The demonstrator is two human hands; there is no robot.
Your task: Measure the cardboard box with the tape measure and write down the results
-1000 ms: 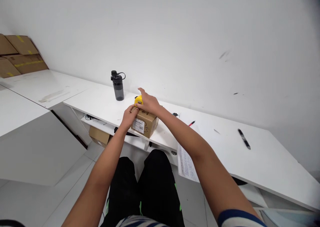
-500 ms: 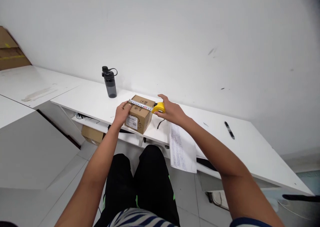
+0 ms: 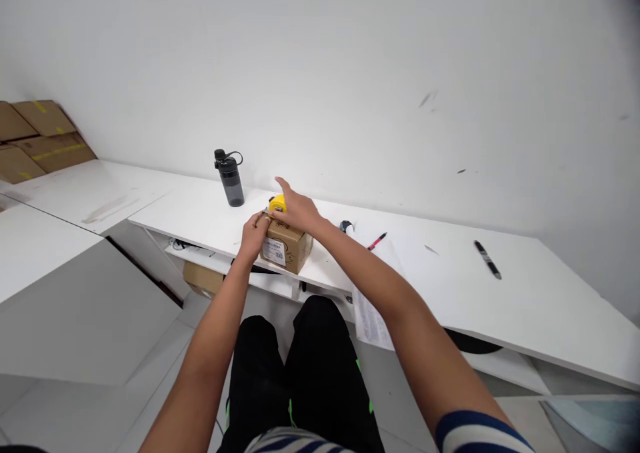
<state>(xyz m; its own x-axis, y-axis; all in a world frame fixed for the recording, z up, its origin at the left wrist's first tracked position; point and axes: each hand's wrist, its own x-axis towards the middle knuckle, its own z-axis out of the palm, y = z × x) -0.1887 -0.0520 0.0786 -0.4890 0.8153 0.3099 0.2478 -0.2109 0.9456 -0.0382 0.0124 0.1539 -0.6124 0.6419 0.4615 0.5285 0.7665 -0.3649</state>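
Observation:
A small brown cardboard box (image 3: 300, 253) with a white label on its front sits on the white desk. My right hand (image 3: 300, 212) grips a yellow tape measure (image 3: 277, 204) over the box's top left edge, its thumb pointing up. My left hand (image 3: 254, 236) is at the box's left side, fingers pinched on the metal end of the tape beside the yellow case. Only a short bit of blade shows between the two hands. The right hand and forearm hide much of the box top.
A dark water bottle (image 3: 233, 185) stands behind the box. To the right lie a red pen (image 3: 377, 241), a small dark teal object (image 3: 346, 226), printed paper (image 3: 370, 323) overhanging the desk edge and a black marker (image 3: 487, 260). Stacked cartons (image 3: 60, 150) stand far left.
The blade stretched across the box top has drawn back into its case. My right hand has come left with the tape measure, close to my left hand. The view has shifted somewhat.

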